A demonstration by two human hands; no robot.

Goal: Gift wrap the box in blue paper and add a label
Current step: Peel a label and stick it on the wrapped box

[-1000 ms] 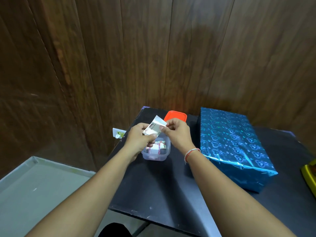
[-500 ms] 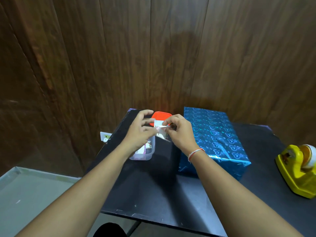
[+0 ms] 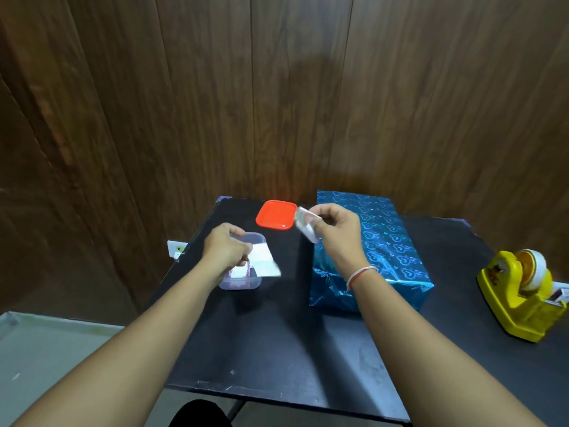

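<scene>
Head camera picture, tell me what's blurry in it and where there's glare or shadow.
In the head view, the white paper in the left hand is motion-smeared, and the label pinched in the right hand is soft too. The blue wrapped box glints with foil glare. A dim shadow falls on the wood wall, whose panel seams bow with wide-angle distortion.

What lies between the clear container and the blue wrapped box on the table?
In the head view, only bare black table separates the clear container from the blue wrapped box; a white paper piece in the left hand overhangs that gap.
</scene>
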